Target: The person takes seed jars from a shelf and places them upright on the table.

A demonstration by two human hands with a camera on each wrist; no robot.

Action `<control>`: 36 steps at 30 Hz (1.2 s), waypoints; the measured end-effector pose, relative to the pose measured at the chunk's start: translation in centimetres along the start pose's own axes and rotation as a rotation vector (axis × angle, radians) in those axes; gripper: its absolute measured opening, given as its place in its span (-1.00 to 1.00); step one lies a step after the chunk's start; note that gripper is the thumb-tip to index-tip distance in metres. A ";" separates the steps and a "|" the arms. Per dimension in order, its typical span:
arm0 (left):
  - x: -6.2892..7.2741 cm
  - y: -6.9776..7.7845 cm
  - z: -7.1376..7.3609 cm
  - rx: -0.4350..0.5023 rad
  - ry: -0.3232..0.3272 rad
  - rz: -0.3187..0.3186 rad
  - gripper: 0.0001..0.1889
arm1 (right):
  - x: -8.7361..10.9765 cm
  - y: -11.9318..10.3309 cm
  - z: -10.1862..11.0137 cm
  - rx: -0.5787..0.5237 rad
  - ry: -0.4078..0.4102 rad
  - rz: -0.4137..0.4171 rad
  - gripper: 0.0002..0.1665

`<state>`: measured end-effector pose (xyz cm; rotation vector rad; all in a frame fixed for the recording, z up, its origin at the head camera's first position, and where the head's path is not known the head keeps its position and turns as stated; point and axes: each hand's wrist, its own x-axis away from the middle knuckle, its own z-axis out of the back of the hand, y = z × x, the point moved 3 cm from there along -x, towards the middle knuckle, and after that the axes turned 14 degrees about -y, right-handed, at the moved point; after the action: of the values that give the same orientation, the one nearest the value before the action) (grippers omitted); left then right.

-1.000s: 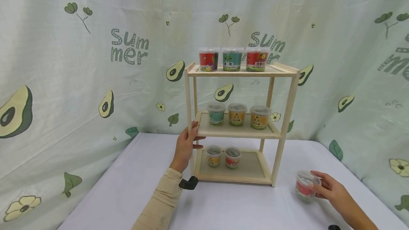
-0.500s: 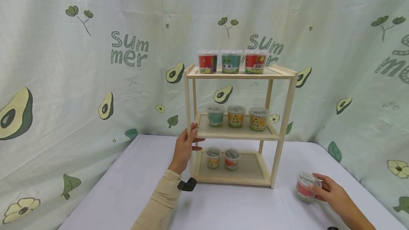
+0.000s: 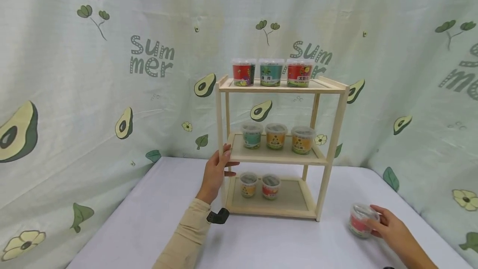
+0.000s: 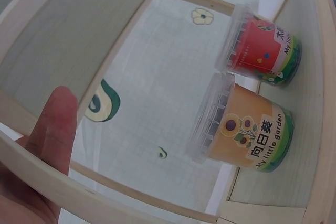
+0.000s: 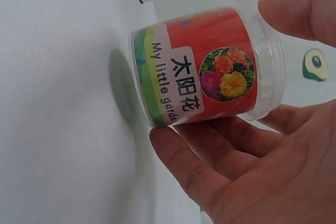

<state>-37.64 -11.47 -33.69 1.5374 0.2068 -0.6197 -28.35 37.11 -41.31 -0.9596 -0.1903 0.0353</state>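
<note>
A three-tier wooden shelf (image 3: 276,211) stands on the table. My left hand (image 3: 215,173) grips its left front post at the middle tier, and a finger (image 4: 55,124) shows behind the frame in the left wrist view. To the right of the shelf, my right hand (image 3: 390,225) holds a clear plastic tub (image 3: 360,220) with a red label. In the right wrist view this tub (image 5: 210,69) has a flower picture, with the thumb by its lid and fingers along the other side. Its shadow falls on the cloth close by its base; whether they touch I cannot tell.
Red and teal tubs (image 3: 270,72) line the top tier. A teal tub (image 3: 252,136) and two orange tubs (image 3: 275,137) sit on the middle one. An orange tub (image 3: 248,186) and a red tub (image 3: 270,188) occupy the bottom tier's left part. A patterned curtain (image 3: 168,107) hangs behind.
The right hand and its tub have shifted slightly to the right. My left hand keeps its grip on the post, and the shelf stays in place.
</note>
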 end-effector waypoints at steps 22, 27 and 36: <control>0.0 0.0 -0.1 -0.004 0.006 0.007 -0.48 | 0.1 0.2 -0.3 -0.009 0.002 -0.050 0.11; -0.3 0.1 -0.2 0.000 -0.004 -0.011 -0.48 | 0.0 0.2 -0.1 -0.005 0.002 -0.051 0.11; -0.1 -0.1 0.0 -0.001 -0.006 -0.008 -0.47 | -0.1 0.3 -0.2 0.020 -0.018 -0.042 0.04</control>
<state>-37.79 -11.44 -33.76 1.5345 0.2079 -0.6305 -28.35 37.08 -41.71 -0.9351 -0.2259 0.0069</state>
